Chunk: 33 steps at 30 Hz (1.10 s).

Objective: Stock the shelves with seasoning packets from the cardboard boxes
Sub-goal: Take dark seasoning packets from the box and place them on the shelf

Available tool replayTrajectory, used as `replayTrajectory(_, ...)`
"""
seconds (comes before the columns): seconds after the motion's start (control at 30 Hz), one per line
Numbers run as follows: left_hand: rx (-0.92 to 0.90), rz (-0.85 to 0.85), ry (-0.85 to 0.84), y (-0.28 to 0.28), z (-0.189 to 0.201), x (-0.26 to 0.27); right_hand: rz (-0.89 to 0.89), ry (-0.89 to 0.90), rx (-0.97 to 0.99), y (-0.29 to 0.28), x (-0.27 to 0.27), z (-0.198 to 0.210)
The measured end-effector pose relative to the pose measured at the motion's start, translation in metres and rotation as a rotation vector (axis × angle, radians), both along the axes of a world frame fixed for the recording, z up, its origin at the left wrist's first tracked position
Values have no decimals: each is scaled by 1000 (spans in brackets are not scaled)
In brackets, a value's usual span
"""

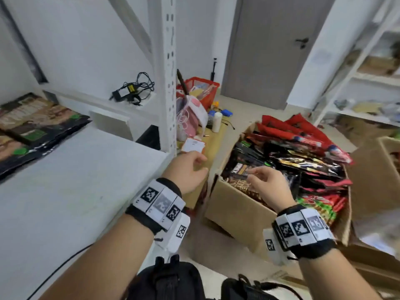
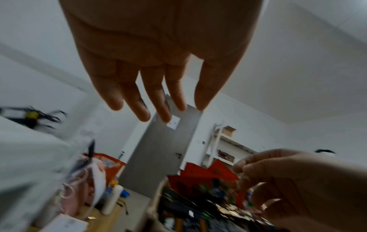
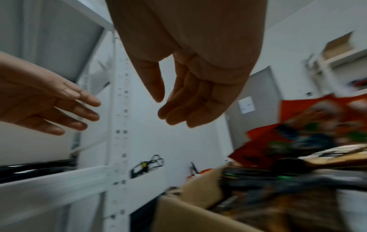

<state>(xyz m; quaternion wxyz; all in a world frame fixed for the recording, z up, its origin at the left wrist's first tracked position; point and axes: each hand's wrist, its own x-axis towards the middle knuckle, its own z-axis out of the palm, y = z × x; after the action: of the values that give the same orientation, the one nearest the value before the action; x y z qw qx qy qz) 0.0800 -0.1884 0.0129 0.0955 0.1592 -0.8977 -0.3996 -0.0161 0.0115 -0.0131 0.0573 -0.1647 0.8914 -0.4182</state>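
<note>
Above cardboard box (image 1: 236,215) of seasoning packets (image 1: 281,156): left hand (image 1: 190,172), right hand (image 1: 268,185), fingers loosely spread, holding nothing.

White shelf (image 1: 86,174), bearing dark packets (image 1: 32,124) at far left and black cables (image 1: 134,88) near the back wall. Beige floor (image 1: 242,113), bearing an open box (image 1: 236,211) heaped with packets, a red basket (image 1: 205,87), a white bottle (image 1: 217,121) and pink clutter beside the upright.
</note>
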Motion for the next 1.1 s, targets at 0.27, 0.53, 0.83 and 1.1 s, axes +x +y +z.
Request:
replayTrajectory(0.27,-64,-173,-114,115,-41,-85,-179,-11,189,129,-33,-23)
replayTrajectory(0.53,-98,-67,-281,152,-80,-118,353,450,823,135,-81,-27)
replayTrajectory(0.83,-44,-25,-153,123,-88,-117,687,357,1091,102,-95,-50)
replayTrajectory(1.1,58,171,221,78,-36,-142,307,191,419,121,-122,1)
